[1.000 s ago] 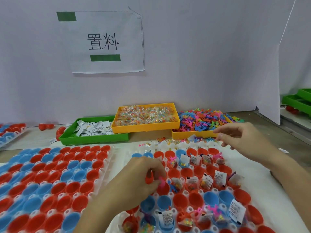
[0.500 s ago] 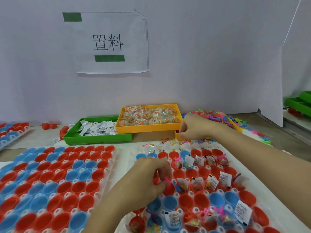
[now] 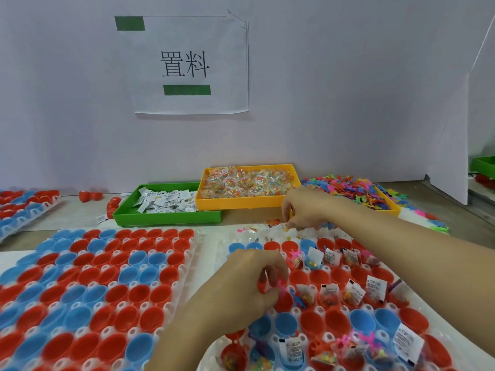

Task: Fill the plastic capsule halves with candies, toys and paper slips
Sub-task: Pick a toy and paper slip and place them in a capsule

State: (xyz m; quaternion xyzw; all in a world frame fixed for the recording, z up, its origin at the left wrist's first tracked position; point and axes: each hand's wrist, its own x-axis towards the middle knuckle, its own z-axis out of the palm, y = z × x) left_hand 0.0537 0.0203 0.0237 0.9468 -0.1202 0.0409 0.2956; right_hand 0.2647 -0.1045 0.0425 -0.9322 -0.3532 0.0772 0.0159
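Observation:
My left hand (image 3: 251,285) hovers over the right-hand tray of red and blue capsule halves (image 3: 329,319), fingers closed on small plastic toys; a pink toy (image 3: 281,288) sticks out by a red half. Several halves here hold candy packets, toys and paper slips (image 3: 375,286). My right hand (image 3: 304,210) reaches across to the tray's far edge, fingertips curled down into loose candy packets (image 3: 270,228); what it grips is hidden. Behind stand a green tray of paper slips (image 3: 166,218), an orange tray of candies (image 3: 241,203) and a heap of coloured toys (image 3: 356,192).
A second tray of empty red and blue halves (image 3: 91,287) fills the left foreground. Another such tray (image 3: 24,210) lies at the far left, loose red halves (image 3: 89,196) near it. A white wall with a paper sign (image 3: 187,65) backs the bench.
My right hand swung left from above the right tray to the toy heap's edge, then dropped onto the loose candy packets. My left hand stayed over the same capsule halves.

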